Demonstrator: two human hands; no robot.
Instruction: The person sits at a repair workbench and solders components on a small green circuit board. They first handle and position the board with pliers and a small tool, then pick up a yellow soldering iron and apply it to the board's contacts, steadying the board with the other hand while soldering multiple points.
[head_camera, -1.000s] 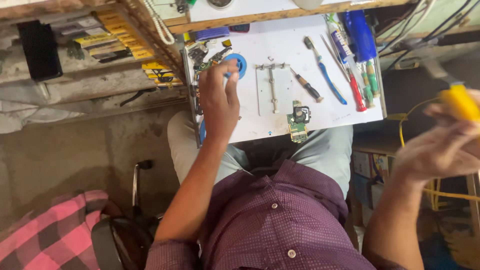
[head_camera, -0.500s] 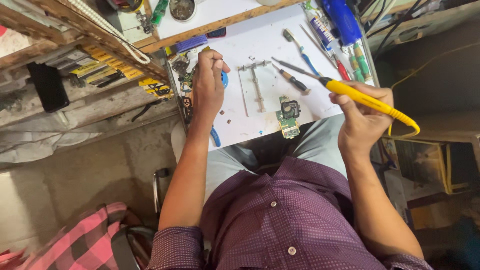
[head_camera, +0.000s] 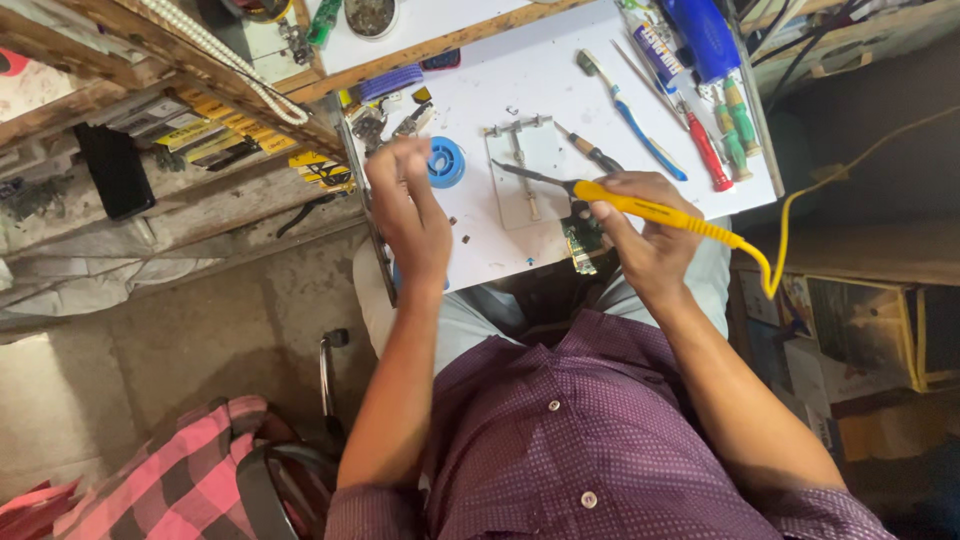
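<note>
The right hand (head_camera: 645, 235) is clamped on the yellow soldering iron (head_camera: 640, 208), which has now come in over the white board (head_camera: 500, 90), its tip near the metal holder (head_camera: 520, 170). The left hand (head_camera: 410, 215) has lifted off the blue solder spool (head_camera: 446, 162), now at its 1 o'clock; its fingers look loosely together, but I cannot tell if they hold anything. The work seems to move toward soldering.

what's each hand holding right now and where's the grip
The right hand grips the yellow soldering iron around its handle, tip toward the metal holder. The left hand hovers near the blue spool; whether it holds anything cannot be told.
</note>
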